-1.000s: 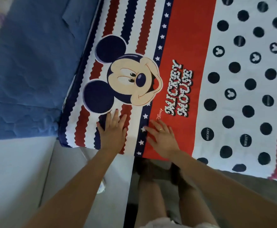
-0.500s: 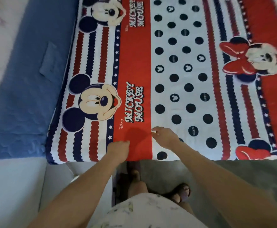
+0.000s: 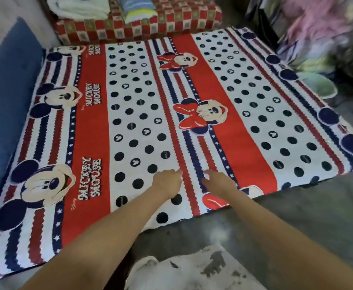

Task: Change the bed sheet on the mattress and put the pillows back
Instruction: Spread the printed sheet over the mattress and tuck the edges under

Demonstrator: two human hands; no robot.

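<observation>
Both hands slid right along the near edge since 0.5 s ago, off the red band w/ the lettering. Left hand [image 3: 167,182] now rests on the polka-dot strip, right hand [image 3: 218,181] on the striped band beside it. Fingers look loosely curled, pressing the bed sheet [image 3: 133,114], gripping nothing. Sheet lies flat over the whole mattress. Checkered cushion [image 3: 142,24] w/ folded laundry now in view past the far edge.
</observation>
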